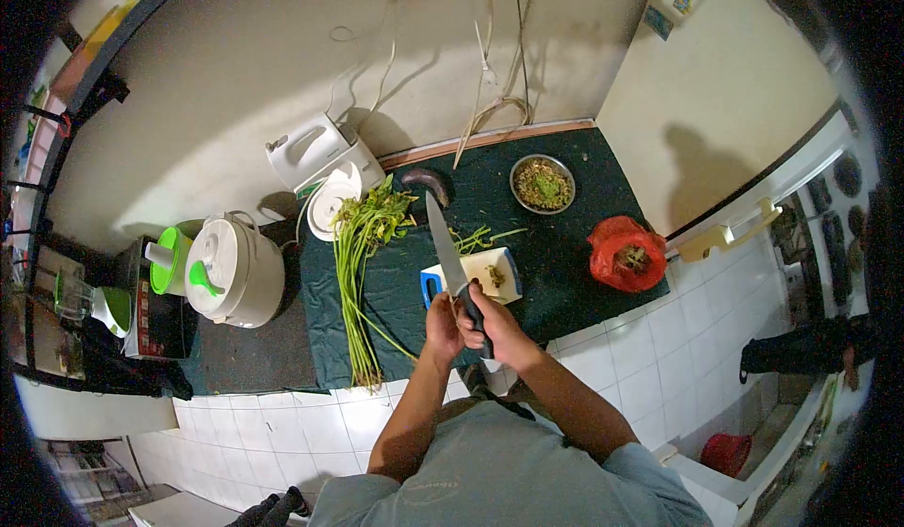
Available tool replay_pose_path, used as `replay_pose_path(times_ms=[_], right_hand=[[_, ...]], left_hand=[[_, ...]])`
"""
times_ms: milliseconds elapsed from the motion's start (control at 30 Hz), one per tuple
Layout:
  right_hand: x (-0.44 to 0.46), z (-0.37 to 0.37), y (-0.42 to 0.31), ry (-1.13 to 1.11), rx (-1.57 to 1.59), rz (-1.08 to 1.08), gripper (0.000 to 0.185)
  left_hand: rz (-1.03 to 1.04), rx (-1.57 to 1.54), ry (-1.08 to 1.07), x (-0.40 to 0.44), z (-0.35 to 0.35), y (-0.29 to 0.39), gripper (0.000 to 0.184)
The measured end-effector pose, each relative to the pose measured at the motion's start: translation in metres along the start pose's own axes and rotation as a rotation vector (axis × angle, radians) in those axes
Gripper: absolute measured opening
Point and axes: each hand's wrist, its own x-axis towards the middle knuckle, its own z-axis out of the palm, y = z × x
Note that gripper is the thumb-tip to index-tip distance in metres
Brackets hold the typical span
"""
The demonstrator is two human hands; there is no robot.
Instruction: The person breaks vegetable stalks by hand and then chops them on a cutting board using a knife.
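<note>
My right hand [495,331] is wrapped round the black handle of a large kitchen knife [444,237], its blade pointing up and away from me over the cutting board [509,288]. Close against it, my left hand [443,327] has its fingers curled beside the handle; whatever they hold, if anything, is hidden. The board is white with blue edges, and a small heap of chopped green bits [494,275] lies on it. Behind the board are a few loose green stalks [478,241]. To the left stretches a bundle of long-stemmed leafy greens [348,277].
An eggplant [428,184] lies near the wall. On the right are a metal bowl [543,185] of chopped vegetables and a red plastic bag [628,256] with scraps. A white rice cooker [247,277] and a white hand mixer [315,150] stand at left on the dark green cloth [584,164] side.
</note>
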Motion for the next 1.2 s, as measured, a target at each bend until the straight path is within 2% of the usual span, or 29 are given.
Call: replay_pose_path(times_ms=[67, 100, 167, 267, 300, 333, 367, 400, 433, 500, 567, 633, 667, 733, 800, 833, 867, 933, 1000, 1067, 1200], right_hand=[[0.024, -0.005, 0.004, -0.035, 0.076, 0.039, 0.044], [0.035, -0.008, 0.005, -0.056, 0.162, 0.09, 0.045], [0.049, -0.011, 0.006, -0.096, 0.27, 0.165, 0.046], [0.049, -0.013, 0.004, -0.165, 0.239, 0.166, 0.05], [0.04, -0.01, -0.001, -0.184, 0.182, 0.15, 0.054], [0.032, -0.012, -0.006, -0.182, 0.179, 0.15, 0.054], [0.021, -0.016, -0.01, -0.183, 0.121, 0.133, 0.056], [0.009, -0.022, -0.014, -0.183, 0.062, 0.117, 0.058], [-0.004, -0.03, -0.018, -0.135, 0.095, 0.137, 0.062], [-0.03, -0.054, -0.022, -0.042, -0.005, 0.106, 0.061], [-0.059, -0.079, -0.023, 0.046, -0.059, 0.076, 0.059], [-0.088, -0.104, -0.021, 0.324, -0.236, 0.04, 0.055], [-0.102, -0.119, -0.017, 0.325, -0.241, 0.042, 0.055], [-0.122, -0.144, -0.012, 0.567, -0.306, 0.055, 0.054], [-0.145, -0.153, -0.02, 0.606, -0.335, 0.048, 0.054], [-0.156, -0.15, -0.025, 0.646, -0.36, 0.05, 0.053], [-0.162, -0.149, -0.03, 0.651, -0.355, 0.043, 0.053], [-0.171, -0.146, -0.042, 0.693, -0.411, -0.031, 0.053], [-0.176, -0.139, -0.053, 0.712, -0.417, -0.048, 0.053], [-0.178, -0.126, -0.063, 0.716, -0.591, -0.063, 0.054], [-0.172, -0.131, -0.058, 0.722, -0.569, -0.064, 0.051]], left_hand=[[0.055, 0.097, -0.04, 0.002, -0.013, 0.003, 0.048], [0.002, -0.003, -0.067, 0.004, -0.008, 0.007, 0.055], [-0.004, -0.035, -0.082, 0.014, -0.01, 0.014, 0.054], [0.003, -0.025, -0.093, 0.036, -0.028, 0.024, 0.049], [0.034, 0.011, -0.313, 0.06, -0.059, 0.024, 0.046], [0.065, 0.047, -0.533, 0.062, -0.061, 0.026, 0.051], [0.164, 0.237, -0.147, 0.072, -0.054, 0.021, 0.051], [0.23, 0.308, 0.076, 0.075, -0.045, 0.015, 0.049], [0.375, 0.693, 0.031, 0.09, -0.061, 0.013, 0.046], [0.518, 1.073, -0.02, 0.115, -0.087, 0.018, 0.043], [0.519, 1.895, 0.318, 0.12, -0.077, 0.022, 0.037], [0.57, 1.892, 0.373, 0.123, -0.075, 0.017, 0.035], [0.622, 1.899, 0.437, 0.123, -0.076, 0.014, 0.033], [0.653, 1.954, 0.459, 0.125, -0.061, 0.01, 0.032], [0.834, 1.866, 0.333, 0.113, -0.014, 0.004, 0.032], [1.023, 1.885, 0.201, 0.13, -0.007, 0.0, 0.036], [1.169, 1.893, 0.178, 0.146, 0.002, -0.009, 0.028], [1.021, 2.154, 0.222, 0.181, 0.033, -0.012, 0.02], [1.086, 2.204, 0.218, 0.217, 0.041, -0.013, 0.017], [1.147, 2.249, 0.22, 0.237, 0.045, -0.017, 0.016], [1.023, 2.374, 0.185, 0.242, 0.045, -0.012, 0.017]])
